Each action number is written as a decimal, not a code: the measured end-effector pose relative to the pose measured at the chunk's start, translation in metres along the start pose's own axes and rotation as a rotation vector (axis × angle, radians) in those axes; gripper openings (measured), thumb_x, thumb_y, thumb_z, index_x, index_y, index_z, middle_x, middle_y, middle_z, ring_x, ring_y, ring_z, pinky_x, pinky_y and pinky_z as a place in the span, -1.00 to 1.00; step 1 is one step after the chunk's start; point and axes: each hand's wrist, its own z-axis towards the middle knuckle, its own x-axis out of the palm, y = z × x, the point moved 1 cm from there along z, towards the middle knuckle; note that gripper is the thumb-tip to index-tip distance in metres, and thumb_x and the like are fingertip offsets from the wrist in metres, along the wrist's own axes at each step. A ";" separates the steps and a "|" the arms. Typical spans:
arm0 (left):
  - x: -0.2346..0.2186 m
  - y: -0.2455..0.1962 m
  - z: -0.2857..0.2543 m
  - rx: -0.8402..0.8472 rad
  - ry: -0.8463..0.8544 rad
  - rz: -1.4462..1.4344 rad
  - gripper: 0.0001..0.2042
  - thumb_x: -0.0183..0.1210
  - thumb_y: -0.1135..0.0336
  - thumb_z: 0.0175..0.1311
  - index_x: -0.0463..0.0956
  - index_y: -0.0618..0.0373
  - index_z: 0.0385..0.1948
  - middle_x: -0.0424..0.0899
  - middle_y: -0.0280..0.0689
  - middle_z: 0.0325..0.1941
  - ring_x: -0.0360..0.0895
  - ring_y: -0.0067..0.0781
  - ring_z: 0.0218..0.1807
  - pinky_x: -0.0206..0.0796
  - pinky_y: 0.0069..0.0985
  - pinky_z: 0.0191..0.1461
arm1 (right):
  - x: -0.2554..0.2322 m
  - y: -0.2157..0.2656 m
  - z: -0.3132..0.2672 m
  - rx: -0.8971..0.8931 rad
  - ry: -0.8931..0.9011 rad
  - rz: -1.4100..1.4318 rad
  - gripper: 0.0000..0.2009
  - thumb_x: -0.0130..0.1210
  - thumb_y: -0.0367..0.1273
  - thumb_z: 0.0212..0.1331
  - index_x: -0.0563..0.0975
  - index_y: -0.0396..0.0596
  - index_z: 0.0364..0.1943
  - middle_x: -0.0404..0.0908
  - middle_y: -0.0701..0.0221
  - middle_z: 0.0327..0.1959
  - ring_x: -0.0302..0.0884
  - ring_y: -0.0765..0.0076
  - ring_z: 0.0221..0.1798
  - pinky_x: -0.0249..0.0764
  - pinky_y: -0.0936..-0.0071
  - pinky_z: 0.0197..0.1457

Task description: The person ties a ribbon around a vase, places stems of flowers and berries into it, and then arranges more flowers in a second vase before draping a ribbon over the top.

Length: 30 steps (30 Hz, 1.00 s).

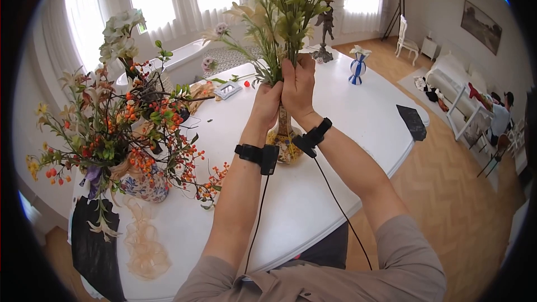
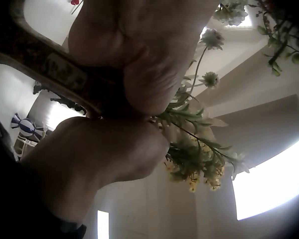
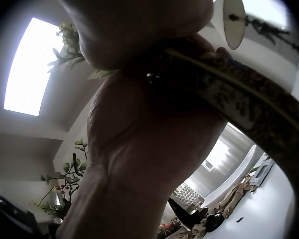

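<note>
A tall bouquet of artificial flowers [image 1: 279,28], with yellow blooms, pale lilies and green leaves, rises from a patterned vase [image 1: 288,148] with a slender neck. My left hand [image 1: 265,105] grips the flower stems low, right at the vase's mouth. Slightly higher, my right hand [image 1: 299,85] holds the same stems, its fingers curled round them. Both wrist views show the two hands close together, with the decorated vase neck [image 2: 65,72] running up to them. The stem ends and the vase's mouth are hidden by the hands.
On the white table [image 1: 224,134], a floral-patterned vase [image 1: 144,183] bears orange berry branches and flowers at left. Nearby lie beige mesh ribbon [image 1: 146,240] and black sheets [image 1: 96,246]. A blue-striped vase [image 1: 358,70] and a figurine lamp [image 1: 326,25] stand farther back.
</note>
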 end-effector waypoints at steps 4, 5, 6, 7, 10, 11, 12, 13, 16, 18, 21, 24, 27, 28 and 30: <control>0.007 -0.007 -0.007 -0.026 0.017 -0.004 -0.79 0.12 0.31 0.55 0.56 0.27 -0.01 0.69 -0.34 -0.20 0.62 -0.64 -0.25 0.45 -0.57 -0.24 | -0.020 0.002 0.005 -0.036 0.122 0.005 -0.72 0.15 -0.30 0.39 0.66 -0.27 -0.37 0.52 0.15 -0.10 0.36 -0.02 0.00 0.28 0.04 0.12; 0.006 -0.003 -0.005 -0.002 -0.028 0.019 -0.77 0.11 0.34 0.50 0.56 0.34 -0.03 0.68 -0.32 -0.21 0.60 -0.61 -0.25 0.41 -0.57 -0.22 | -0.026 0.005 0.011 -0.074 0.176 -0.085 -0.72 0.20 -0.28 0.35 0.68 -0.26 -0.37 0.53 0.15 -0.11 0.39 -0.01 0.00 0.33 0.06 0.12; 0.005 0.000 -0.003 0.026 -0.071 0.042 -0.75 0.10 0.36 0.44 0.57 0.40 -0.05 0.68 -0.30 -0.21 0.59 -0.59 -0.25 0.38 -0.56 -0.20 | -0.031 0.008 0.020 -0.084 0.170 -0.086 -0.72 0.20 -0.28 0.35 0.68 -0.26 -0.37 0.53 0.15 -0.11 0.39 -0.01 0.00 0.33 0.06 0.12; 0.007 -0.002 -0.003 0.034 -0.064 0.042 -0.75 0.10 0.36 0.44 0.57 0.40 -0.05 0.68 -0.30 -0.21 0.59 -0.59 -0.25 0.38 -0.56 -0.20 | -0.037 0.014 0.030 -0.019 0.223 -0.065 -0.72 0.25 -0.25 0.29 0.69 -0.25 -0.36 0.53 0.14 -0.12 0.45 0.01 -0.02 0.39 0.09 0.06; 0.011 0.000 -0.007 0.029 -0.096 0.149 -0.74 0.11 0.32 0.41 0.59 0.39 -0.10 0.68 -0.29 -0.25 0.58 -0.57 -0.26 0.37 -0.53 -0.20 | -0.042 0.012 0.045 0.103 0.272 -0.008 -0.66 0.39 -0.16 0.18 0.74 -0.22 -0.30 0.59 0.13 -0.25 0.61 0.11 -0.23 0.53 0.24 -0.19; 0.011 0.000 -0.006 0.022 -0.116 0.141 -0.74 0.11 0.32 0.40 0.60 0.38 -0.12 0.69 -0.28 -0.26 0.59 -0.55 -0.26 0.38 -0.51 -0.19 | -0.043 0.006 0.047 0.222 0.355 0.018 -0.67 0.39 -0.17 0.19 0.75 -0.22 -0.28 0.62 0.14 -0.30 0.63 0.16 -0.29 0.52 0.29 -0.23; 0.011 0.000 -0.006 0.015 -0.137 0.132 -0.75 0.12 0.33 0.38 0.61 0.37 -0.13 0.70 -0.27 -0.27 0.59 -0.54 -0.26 0.39 -0.50 -0.17 | -0.044 0.003 0.049 0.340 0.440 0.045 -0.68 0.39 -0.18 0.21 0.76 -0.23 -0.26 0.66 0.15 -0.35 0.65 0.21 -0.35 0.52 0.34 -0.27; 0.013 -0.001 -0.007 0.021 -0.135 0.132 -0.75 0.12 0.33 0.38 0.61 0.37 -0.13 0.70 -0.27 -0.27 0.59 -0.54 -0.26 0.39 -0.50 -0.17 | -0.047 0.002 0.050 0.334 0.439 0.045 -0.68 0.39 -0.18 0.21 0.76 -0.23 -0.26 0.66 0.15 -0.35 0.65 0.21 -0.35 0.52 0.34 -0.27; 0.016 -0.007 -0.009 -0.008 -0.133 0.037 -0.76 0.12 0.34 0.37 0.61 0.36 -0.14 0.70 -0.26 -0.23 0.61 -0.52 -0.22 0.40 -0.50 -0.14 | -0.054 0.007 0.046 0.256 0.453 0.122 -0.69 0.36 -0.21 0.26 0.75 -0.27 -0.29 0.72 0.18 -0.39 0.66 0.28 -0.42 0.51 0.40 -0.30; 0.021 -0.010 -0.010 0.033 -0.124 -0.002 -0.78 0.12 0.35 0.36 0.61 0.34 -0.16 0.70 -0.25 -0.19 0.61 -0.50 -0.21 0.41 -0.49 -0.12 | -0.058 0.012 0.036 0.366 0.465 0.182 -0.70 0.35 -0.25 0.27 0.74 -0.30 -0.33 0.73 0.21 -0.39 0.62 0.30 -0.47 0.49 0.35 -0.31; 0.005 -0.001 -0.005 0.005 -0.087 -0.034 -0.79 0.11 0.36 0.36 0.61 0.33 -0.16 0.69 -0.27 -0.18 0.60 -0.50 -0.19 0.41 -0.47 -0.13 | -0.042 -0.009 0.004 0.264 0.387 0.141 -0.72 0.36 -0.24 0.24 0.75 -0.26 -0.32 0.72 0.21 -0.42 0.54 0.25 -0.53 0.44 0.30 -0.34; 0.003 -0.001 -0.007 -0.002 -0.054 -0.074 -0.79 0.09 0.38 0.36 0.62 0.32 -0.16 0.68 -0.29 -0.19 0.58 -0.50 -0.19 0.41 -0.45 -0.12 | -0.041 -0.012 -0.005 0.245 0.397 0.068 -0.74 0.35 -0.22 0.24 0.77 -0.18 -0.28 0.72 0.17 -0.40 0.54 0.20 -0.51 0.43 0.30 -0.35; 0.002 -0.002 -0.007 0.023 -0.012 0.002 -0.78 0.08 0.40 0.36 0.61 0.32 -0.11 0.68 -0.29 -0.15 0.59 -0.49 -0.15 0.42 -0.45 -0.05 | -0.050 0.000 0.004 0.295 0.402 0.110 -0.72 0.38 -0.20 0.22 0.78 -0.19 -0.29 0.73 0.20 -0.40 0.58 0.26 -0.49 0.46 0.32 -0.33; 0.005 -0.004 -0.007 0.030 -0.006 0.005 -0.78 0.08 0.40 0.36 0.61 0.32 -0.11 0.68 -0.29 -0.15 0.59 -0.49 -0.15 0.42 -0.45 -0.05 | -0.055 0.005 0.010 0.356 0.422 0.072 -0.70 0.39 -0.19 0.21 0.78 -0.20 -0.29 0.73 0.23 -0.41 0.59 0.29 -0.50 0.47 0.35 -0.33; 0.010 -0.007 -0.010 0.022 -0.036 -0.015 -0.75 0.08 0.40 0.35 0.59 0.32 -0.04 0.69 -0.27 -0.10 0.61 -0.46 -0.08 0.42 -0.46 0.04 | -0.059 0.005 0.016 0.408 0.437 0.033 -0.69 0.41 -0.18 0.20 0.78 -0.22 -0.30 0.73 0.26 -0.41 0.61 0.33 -0.51 0.49 0.37 -0.32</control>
